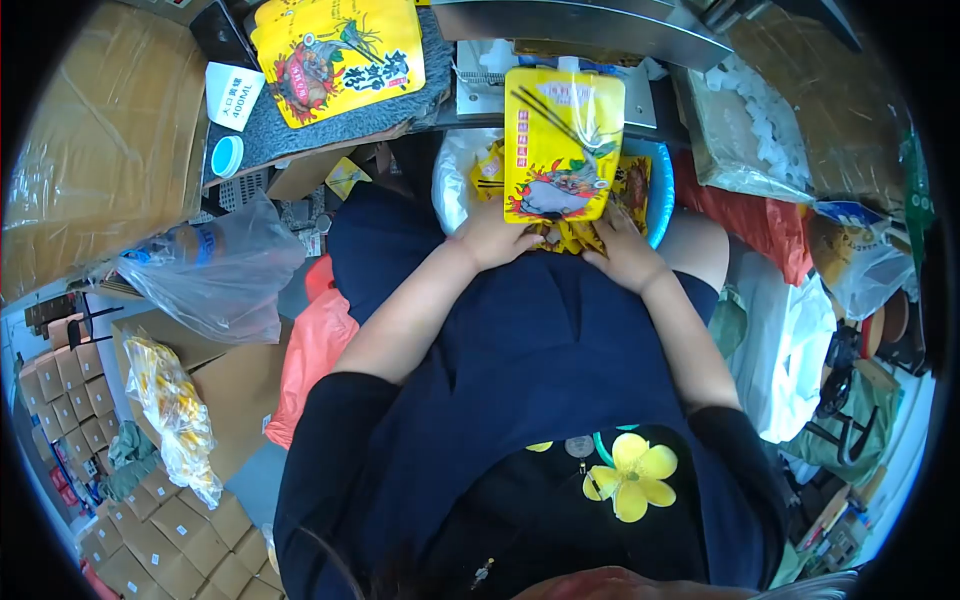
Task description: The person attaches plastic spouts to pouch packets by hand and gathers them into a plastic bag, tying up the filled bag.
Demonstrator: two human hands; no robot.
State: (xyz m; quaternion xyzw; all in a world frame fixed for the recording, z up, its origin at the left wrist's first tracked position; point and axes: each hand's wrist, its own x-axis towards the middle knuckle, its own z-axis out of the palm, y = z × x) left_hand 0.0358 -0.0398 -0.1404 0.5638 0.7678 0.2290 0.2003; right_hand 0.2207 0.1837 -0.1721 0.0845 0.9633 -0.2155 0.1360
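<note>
A yellow printed pouch (563,145) stands upright at the metal machine (640,100), its top edge at a white nozzle. Its lower part hangs over a blue-rimmed basin (661,195) that holds small yellow packets (560,238). At the pouch's lower left is my left hand (492,238), its fingers partly hidden behind the pouch. My right hand (625,250) is at the right side of the basin, touching the packets, with its fingertips among them. What either hand grips cannot be made out.
Yellow pouches (345,60) lie on a grey cloth-covered table (275,140) beside a labelled card (234,95) and a round cap (227,156). Cardboard boxes (100,140) flank the left. Plastic bags (215,265) hang both sides; a white crate (740,130) stands right.
</note>
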